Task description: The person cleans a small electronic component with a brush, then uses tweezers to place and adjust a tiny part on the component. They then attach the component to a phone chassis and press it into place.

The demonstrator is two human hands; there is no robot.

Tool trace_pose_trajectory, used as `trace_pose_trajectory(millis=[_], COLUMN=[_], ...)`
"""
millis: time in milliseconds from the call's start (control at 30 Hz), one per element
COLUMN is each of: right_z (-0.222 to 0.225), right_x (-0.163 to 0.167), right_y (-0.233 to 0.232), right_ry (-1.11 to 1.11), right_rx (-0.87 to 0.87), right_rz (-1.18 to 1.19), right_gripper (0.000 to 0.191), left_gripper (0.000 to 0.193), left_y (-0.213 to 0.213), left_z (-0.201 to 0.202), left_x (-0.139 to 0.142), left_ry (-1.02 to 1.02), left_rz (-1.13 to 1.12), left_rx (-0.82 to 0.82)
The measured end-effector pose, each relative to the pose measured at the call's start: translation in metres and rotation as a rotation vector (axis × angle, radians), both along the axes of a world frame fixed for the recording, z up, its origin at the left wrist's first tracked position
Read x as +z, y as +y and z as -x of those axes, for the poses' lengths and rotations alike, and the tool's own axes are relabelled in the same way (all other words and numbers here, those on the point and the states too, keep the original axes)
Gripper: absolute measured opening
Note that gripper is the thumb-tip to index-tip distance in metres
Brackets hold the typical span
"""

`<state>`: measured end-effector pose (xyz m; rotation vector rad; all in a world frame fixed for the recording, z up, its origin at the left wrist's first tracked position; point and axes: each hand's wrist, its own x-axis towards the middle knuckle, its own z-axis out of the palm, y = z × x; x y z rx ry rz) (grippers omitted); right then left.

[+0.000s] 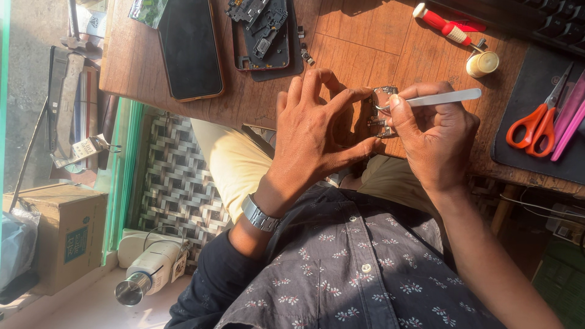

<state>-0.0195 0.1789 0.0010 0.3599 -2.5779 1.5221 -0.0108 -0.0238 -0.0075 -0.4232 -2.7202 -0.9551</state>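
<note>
Two hands on it: left hand (314, 131) pinches the small grey circuit board (381, 111), right hand (429, 131) grips silver metal tweezers (442, 98) at it. Stripped black phone frame (263, 35) lies beyond the left hand; rework apparently unfinished.

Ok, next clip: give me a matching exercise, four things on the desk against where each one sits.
Things:
1. scissors
2. phone
3. tweezers
4. small circuit board

Places:
A. in the right hand
B. far left of the wooden desk, screen dark
C. on the dark mat at right
D. pinched by the left hand

Pairs: 1-C, 2-B, 3-A, 4-D
</note>
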Motion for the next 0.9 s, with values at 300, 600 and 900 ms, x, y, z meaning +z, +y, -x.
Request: trace_pose_trajectory(millis=[300,600,900], right_z=[-0.003,-0.028,-0.019], right_x=[-0.006,-0.006,-0.009], right_y=[0.007,0.025,0.031], right_ry=[-0.063,-0.065,-0.111], right_rx=[0.04,0.008,-0.091], right_rz=[0.261,0.185,0.569], right_gripper=[0.007,0.009,0.019], left_gripper=[0.067,0.07,0.094], left_y=[-0.001,0.004,0.003], left_z=[-0.001,-0.001,-0.001], left_x=[0.003,-0.001,-0.008], left_ry=[-0.015,-0.011,-0.04], left_rz=[-0.023,0.023,-0.029], left_rx=[-0.003,0.053,0.055])
